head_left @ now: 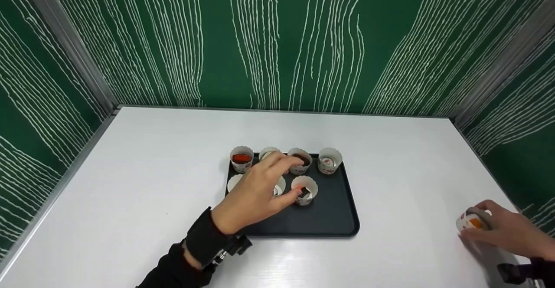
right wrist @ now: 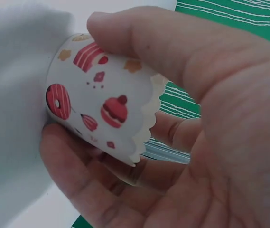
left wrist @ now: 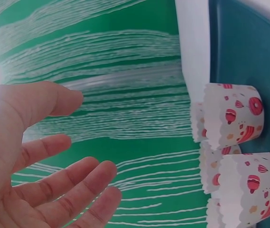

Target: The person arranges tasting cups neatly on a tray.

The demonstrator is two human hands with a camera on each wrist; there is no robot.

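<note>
A black tray (head_left: 329, 229) lies mid-table with several printed paper baking cups on it, among them one with a red filling (head_left: 241, 158), a pale one (head_left: 330, 160) and one with a dark filling (head_left: 305, 190). My left hand (head_left: 264, 184) hovers over the middle cups and holds nothing. In the left wrist view its palm (left wrist: 54, 166) is spread, and two cups (left wrist: 234, 114) stand on the tray (left wrist: 248, 42) beside it. At the far right my right hand (head_left: 503, 229) grips a paper cup (head_left: 470, 222) lying on its side on the table. Its fingers (right wrist: 210, 118) curl round the donut-printed cup (right wrist: 101, 99).
The white table (head_left: 151, 171) is walled by green panels with white lines at the back and both sides. Metal posts stand in the two back corners. My right hand is close to the table's right edge.
</note>
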